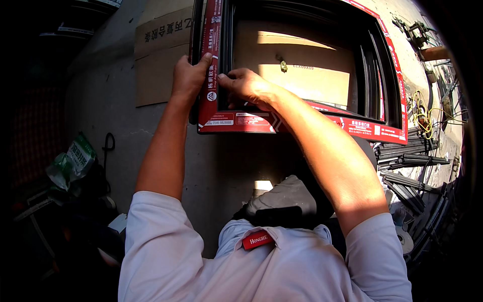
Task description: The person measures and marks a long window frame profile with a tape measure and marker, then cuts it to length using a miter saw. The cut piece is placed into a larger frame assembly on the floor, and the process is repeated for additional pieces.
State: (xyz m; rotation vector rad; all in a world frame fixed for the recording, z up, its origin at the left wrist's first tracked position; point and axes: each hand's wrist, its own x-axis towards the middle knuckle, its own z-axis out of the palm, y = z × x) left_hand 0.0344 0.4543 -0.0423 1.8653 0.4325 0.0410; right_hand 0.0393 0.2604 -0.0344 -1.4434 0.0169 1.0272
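A black window frame [251, 122], its faces covered in red printed film, is held out in front of me. My left hand [189, 78] grips its left side bar from the outer edge, with the thumb lying near the red face. Opposite it, my right hand [246, 88] reaches into the opening by the near left corner. Its fingers are curled in against the inner edge of the same bar, thumb and forefinger close together. Whatever those fingers pinch is hidden.
Flattened cardboard [156, 70] lies on the floor beyond, also seen through the frame with a small yellowish crumpled piece [283, 66] there. At right are black profile strips [410, 160], yellow cable [421, 121] and a white roll [404, 240]. A green-and-white bag [75, 158] sits left.
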